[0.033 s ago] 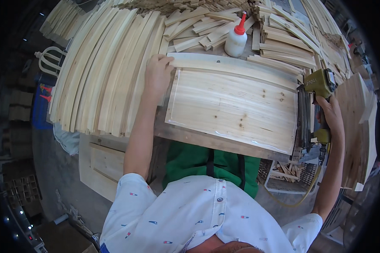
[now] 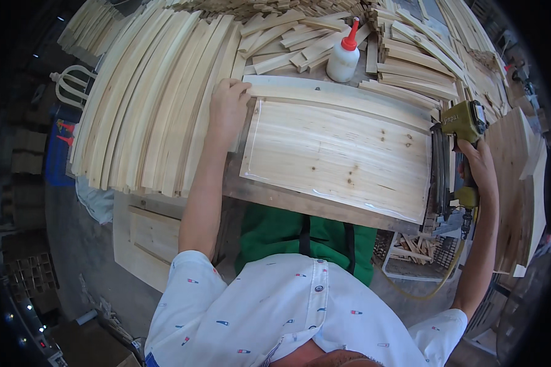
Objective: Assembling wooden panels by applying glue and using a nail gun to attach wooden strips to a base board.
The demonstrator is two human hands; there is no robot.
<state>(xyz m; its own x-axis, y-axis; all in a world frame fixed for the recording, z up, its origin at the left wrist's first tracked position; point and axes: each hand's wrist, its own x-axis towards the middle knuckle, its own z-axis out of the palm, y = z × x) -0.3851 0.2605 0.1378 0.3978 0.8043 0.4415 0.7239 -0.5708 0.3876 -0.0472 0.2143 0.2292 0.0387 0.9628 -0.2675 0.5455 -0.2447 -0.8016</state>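
Note:
A flat pale wooden panel (image 2: 337,153) with several knots lies in front of me. Thin whitish beads, like glue, run near its left, near and right edges. Along its far edge lies a wooden strip (image 2: 349,105). My left hand (image 2: 228,107) is closed at the strip's left end, fingers bent over the corner. At the panel's right edge, my right hand (image 2: 482,166) is wrapped round the handle of a green and black nail gun (image 2: 462,120). The gun's long dark magazine lies alongside that edge; whether its nose touches the wood I cannot tell.
A white glue bottle (image 2: 343,64) with a red nozzle stands beyond the panel. Long slats (image 2: 147,104) are stacked at left, short offcuts (image 2: 294,46) behind, boards (image 2: 517,189) at right. A yellow hose (image 2: 431,297) hangs near a crate (image 2: 419,260) of scraps.

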